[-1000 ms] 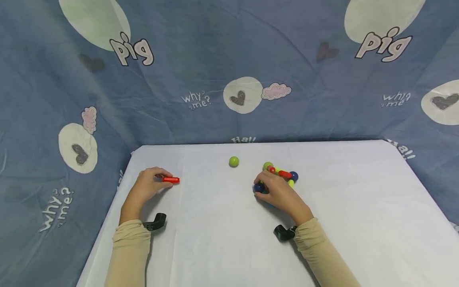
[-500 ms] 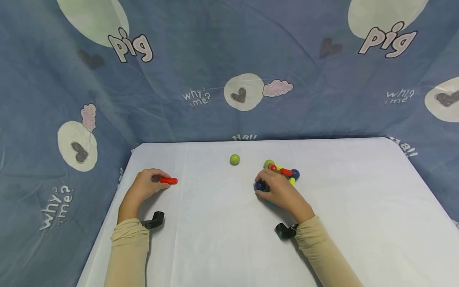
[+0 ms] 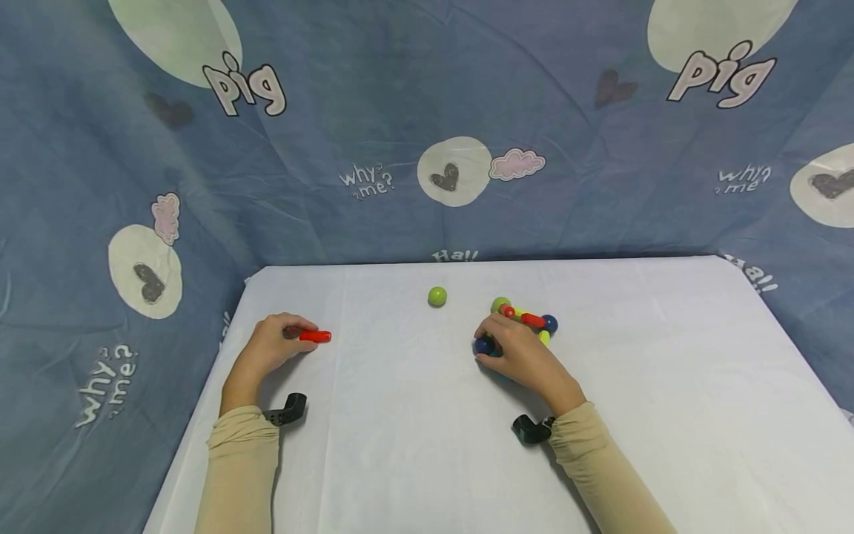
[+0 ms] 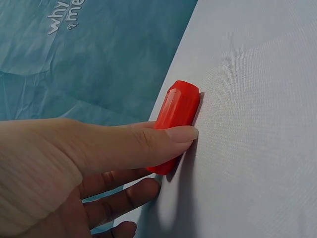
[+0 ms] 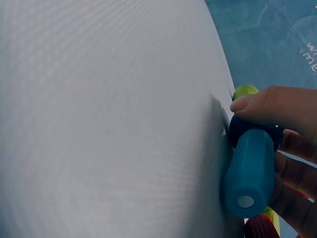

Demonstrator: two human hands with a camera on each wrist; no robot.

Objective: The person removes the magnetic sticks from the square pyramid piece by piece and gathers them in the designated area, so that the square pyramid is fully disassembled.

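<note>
A red rod (image 4: 176,106) is pinched by the L hand (image 3: 269,348), btw thumb & fingertips, near the L edge of the white table (image 3: 400,430); grip is narrow. Whether the rod is touching the table can't be told. A dk blue ball (image 3: 483,346) is held by the R hand (image 3: 527,363), right of centre, w/ thumb on one side & fingers round the other. A teal rod (image 5: 251,166) is seen against that ball in R wrist view, its end w/ a small pale disc turned to the cam; whether they're joined isn't clear.

Just beyond the R hand, partly hidden by it, are grouped a green ball (image 3: 500,305), two other red rods (image 3: 533,320), yellow rods (image 3: 544,338) & a 2nd blue ball (image 3: 550,324). A lone green ball (image 3: 437,297) is set apart, btw the hands & farther back. A blue printed cloth (image 3: 567,200) is hung behind.
</note>
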